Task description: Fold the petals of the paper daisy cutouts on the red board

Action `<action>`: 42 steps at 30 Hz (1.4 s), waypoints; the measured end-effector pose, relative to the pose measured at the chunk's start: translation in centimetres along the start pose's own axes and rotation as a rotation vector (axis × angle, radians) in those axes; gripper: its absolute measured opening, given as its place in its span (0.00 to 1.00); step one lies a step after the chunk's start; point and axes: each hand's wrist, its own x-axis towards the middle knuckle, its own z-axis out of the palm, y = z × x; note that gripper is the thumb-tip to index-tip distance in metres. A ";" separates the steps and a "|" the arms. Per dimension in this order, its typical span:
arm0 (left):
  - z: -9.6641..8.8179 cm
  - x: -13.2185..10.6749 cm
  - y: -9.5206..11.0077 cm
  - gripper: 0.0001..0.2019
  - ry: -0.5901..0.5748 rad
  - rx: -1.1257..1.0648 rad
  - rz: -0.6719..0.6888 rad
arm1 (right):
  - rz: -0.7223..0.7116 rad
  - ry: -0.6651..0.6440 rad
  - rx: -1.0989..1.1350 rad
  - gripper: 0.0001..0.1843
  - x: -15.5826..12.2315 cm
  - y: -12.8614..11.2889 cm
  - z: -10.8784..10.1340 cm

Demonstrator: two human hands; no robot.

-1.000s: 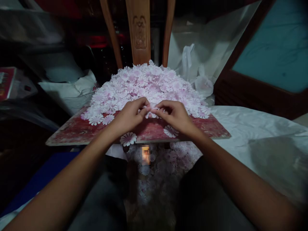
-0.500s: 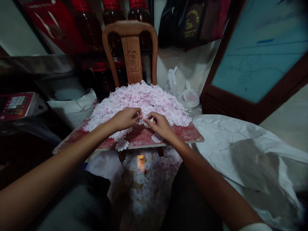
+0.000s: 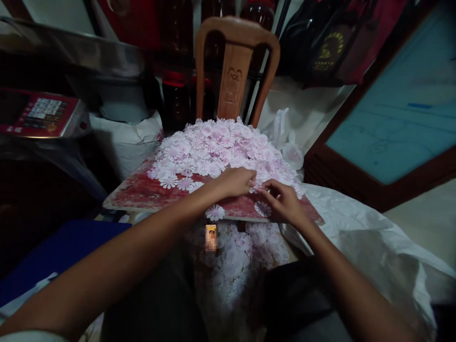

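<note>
A heap of pink-and-white paper flowers (image 3: 217,145) lies on a worn red board (image 3: 142,192) resting on a wooden chair (image 3: 237,66). My left hand (image 3: 235,181) and my right hand (image 3: 283,202) meet at the heap's near right edge, fingers curled and pinched together on a paper flower (image 3: 257,188) between them. Two loose flowers (image 3: 215,212) lie on the board's front edge beside my hands. More flowers (image 3: 238,251) lie piled below the board, between my knees.
A red electronic scale (image 3: 39,114) sits at the left. White plastic bags (image 3: 359,223) spread at the right, a knotted one (image 3: 285,137) behind the board. Dark bottles (image 3: 174,95) stand behind the chair. A framed blue panel (image 3: 392,118) leans at the right.
The view has swung left, so board and hands sit further right. My hands have shifted toward the heap's right edge, still pinched together on a flower.
</note>
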 end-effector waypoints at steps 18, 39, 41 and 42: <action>-2.7 -1.8 -3.0 0.10 -0.045 0.025 -0.163 | -0.185 -0.364 -0.388 0.14 7.8 -4.3 0.4; -1.3 -1.4 -7.0 0.13 -0.069 -0.060 -0.232 | -0.404 -0.415 -0.119 0.10 10.7 -1.1 2.8; -1.1 -1.4 -6.2 0.12 -0.021 -0.084 -0.210 | -0.411 -0.393 -0.094 0.09 10.2 -1.5 2.5; -0.9 -1.3 -5.9 0.12 0.034 -0.089 -0.196 | -0.414 -0.380 -0.083 0.08 10.0 -1.6 2.3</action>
